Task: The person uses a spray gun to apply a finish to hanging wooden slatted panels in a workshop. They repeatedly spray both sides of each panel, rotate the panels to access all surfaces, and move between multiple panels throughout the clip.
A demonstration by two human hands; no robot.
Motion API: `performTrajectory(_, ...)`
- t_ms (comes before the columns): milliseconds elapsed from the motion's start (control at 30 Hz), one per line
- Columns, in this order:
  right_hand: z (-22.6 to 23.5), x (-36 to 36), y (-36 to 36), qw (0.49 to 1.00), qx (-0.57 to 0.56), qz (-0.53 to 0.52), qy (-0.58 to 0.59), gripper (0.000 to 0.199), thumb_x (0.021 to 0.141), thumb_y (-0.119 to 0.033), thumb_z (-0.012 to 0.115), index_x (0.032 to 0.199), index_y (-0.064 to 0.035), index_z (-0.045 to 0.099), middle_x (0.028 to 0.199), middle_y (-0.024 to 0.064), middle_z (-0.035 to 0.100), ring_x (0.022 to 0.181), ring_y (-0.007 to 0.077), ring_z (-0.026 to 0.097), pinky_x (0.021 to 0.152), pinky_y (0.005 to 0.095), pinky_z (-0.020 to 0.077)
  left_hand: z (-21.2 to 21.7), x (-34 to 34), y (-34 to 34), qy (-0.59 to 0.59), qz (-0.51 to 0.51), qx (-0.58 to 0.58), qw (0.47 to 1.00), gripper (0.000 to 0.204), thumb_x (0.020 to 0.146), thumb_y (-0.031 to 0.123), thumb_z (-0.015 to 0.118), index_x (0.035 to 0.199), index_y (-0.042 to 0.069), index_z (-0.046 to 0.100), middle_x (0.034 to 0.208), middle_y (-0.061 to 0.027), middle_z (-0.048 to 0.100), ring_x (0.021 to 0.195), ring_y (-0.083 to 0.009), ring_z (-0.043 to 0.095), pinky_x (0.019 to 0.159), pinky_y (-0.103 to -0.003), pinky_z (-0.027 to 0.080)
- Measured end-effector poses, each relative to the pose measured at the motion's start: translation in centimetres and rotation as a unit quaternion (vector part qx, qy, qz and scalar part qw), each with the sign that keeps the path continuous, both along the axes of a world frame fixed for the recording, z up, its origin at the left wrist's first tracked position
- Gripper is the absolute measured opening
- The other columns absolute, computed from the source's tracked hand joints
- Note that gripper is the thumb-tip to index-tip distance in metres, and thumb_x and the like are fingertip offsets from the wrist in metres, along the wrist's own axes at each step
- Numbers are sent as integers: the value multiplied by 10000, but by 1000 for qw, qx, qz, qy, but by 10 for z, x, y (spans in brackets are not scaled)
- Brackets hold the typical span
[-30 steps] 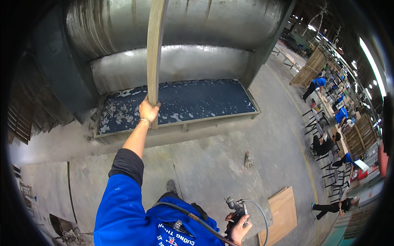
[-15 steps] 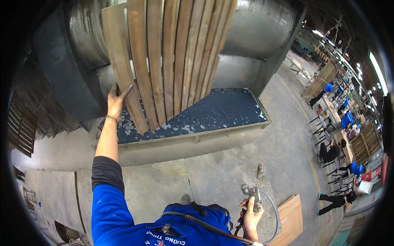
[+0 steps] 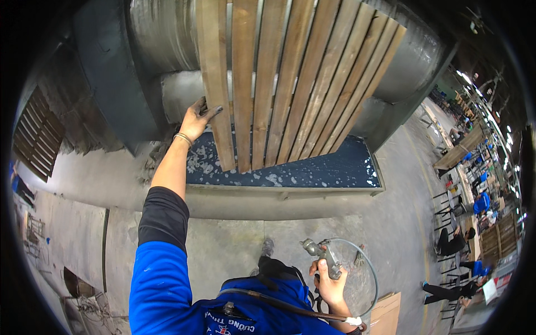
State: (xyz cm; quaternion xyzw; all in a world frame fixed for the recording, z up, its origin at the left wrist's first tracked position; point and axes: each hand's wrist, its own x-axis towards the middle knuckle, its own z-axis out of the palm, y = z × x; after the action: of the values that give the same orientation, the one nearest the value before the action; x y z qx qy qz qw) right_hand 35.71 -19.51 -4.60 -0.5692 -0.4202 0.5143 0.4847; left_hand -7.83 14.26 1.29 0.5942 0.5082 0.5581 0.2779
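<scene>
A tall wooden panel of several long brown slats [image 3: 269, 95] hangs slightly tilted over a trough of dark liquid [image 3: 312, 167]. At its left edge, my left hand [image 3: 195, 120] grips the outermost slat, thumb in front and the other fingers partly hidden behind it. The fingertips look darkly stained. Low and to the right, my right hand [image 3: 330, 286] is wrapped round a metal spray gun [image 3: 326, 259]. The gun's cup-like head points up and left, apart from the panel. A thin grey hose [image 3: 375, 279] loops from it.
Large metal ducts [image 3: 164, 39] stand behind the panel. Another slatted panel [image 3: 39, 134] hangs at the far left. Cardboard sheets [image 3: 386, 314] lie on the floor at lower right, near a small object [image 3: 360, 254]. People [image 3: 455, 243] work along tables at right.
The view has swung left. The panel has turned, showing its slats wider and more face-on, with my left hand still on its edge. My right hand has brought the spray gun leftward.
</scene>
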Motion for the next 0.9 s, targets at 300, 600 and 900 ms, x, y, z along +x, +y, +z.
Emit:
performTrajectory(300, -8, -26, 102, 981, 156, 102, -50, 464, 996, -148, 719, 1379, 82, 597, 801, 29, 663, 718, 85, 605, 680, 245, 515, -26, -10, 32, -43, -17, -16, 999, 586, 937, 195, 789, 1386, -88, 541, 1311, -175, 681, 1210, -193, 637, 1062, -335, 506)
performTrajectory(600, -33, -12, 185, 970, 154, 148, -119, 455, 964, -157, 760, 1351, 50, 641, 837, 45, 714, 724, 62, 620, 657, 232, 517, -4, -17, 57, 8, 9, -101, 995, 800, 1017, 556, 593, 1513, -54, 443, 1484, -205, 556, 1410, -260, 491, 1206, -392, 352)
performTrajectory(900, -5, -15, 227, 937, 172, 210, -219, 475, 906, -156, 822, 1318, 25, 672, 798, 87, 736, 719, 40, 614, 665, 230, 513, -14, -66, 89, -118, -54, -109, 985, 769, 1081, 524, 400, 1590, -45, 306, 1671, -167, 306, 1545, -301, 278, 1281, -460, 164)
